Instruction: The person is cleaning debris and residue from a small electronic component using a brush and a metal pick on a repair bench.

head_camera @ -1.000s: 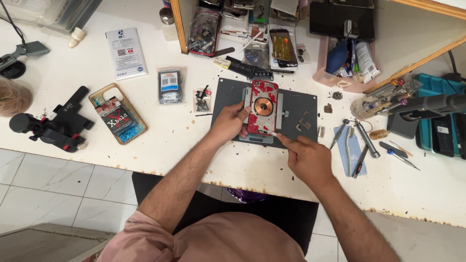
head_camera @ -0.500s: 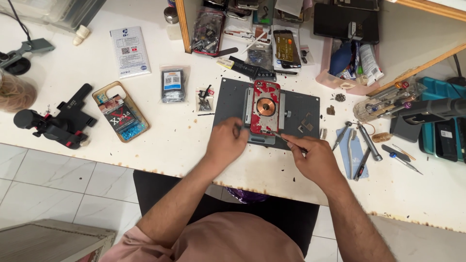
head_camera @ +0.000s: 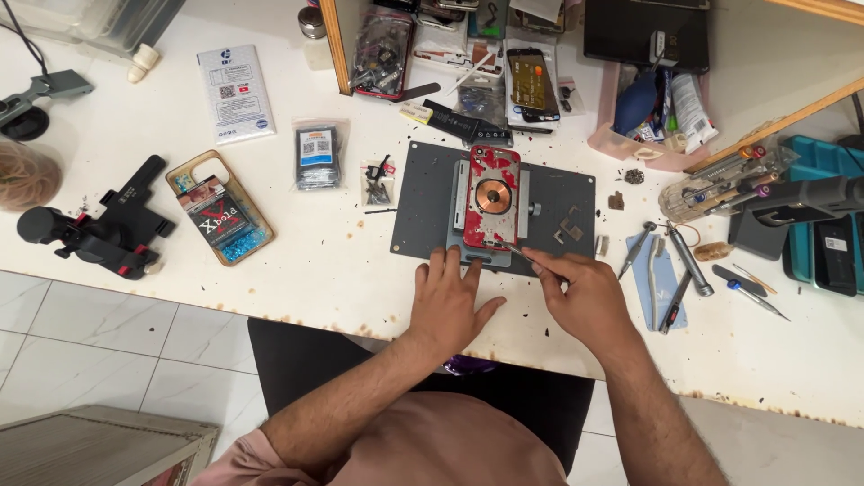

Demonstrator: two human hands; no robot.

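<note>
A phone with a broken red back and a copper coil [head_camera: 491, 200] lies clamped in a metal holder on a dark grey mat [head_camera: 423, 216] at the middle of the white bench. My left hand [head_camera: 448, 297] rests flat with fingers spread on the mat's near edge, just below the phone. My right hand [head_camera: 581, 290] pinches a thin metal tool [head_camera: 519, 253] whose tip touches the phone's lower right corner. Small loose parts [head_camera: 569, 229] lie on the mat to the right of the phone.
Screwdrivers and tweezers [head_camera: 668, 270] lie right of my right hand. A cased phone [head_camera: 220, 216], a black clamp tool [head_camera: 94, 229] and small bagged parts [head_camera: 317, 155] sit to the left. Trays of phones and parts [head_camera: 468, 54] crowd the back. A teal tool case [head_camera: 823, 229] stands far right.
My left hand has slid back off the phone to the mat's near edge and opened flat. My right hand has kept the tool at the phone's lower right corner.
</note>
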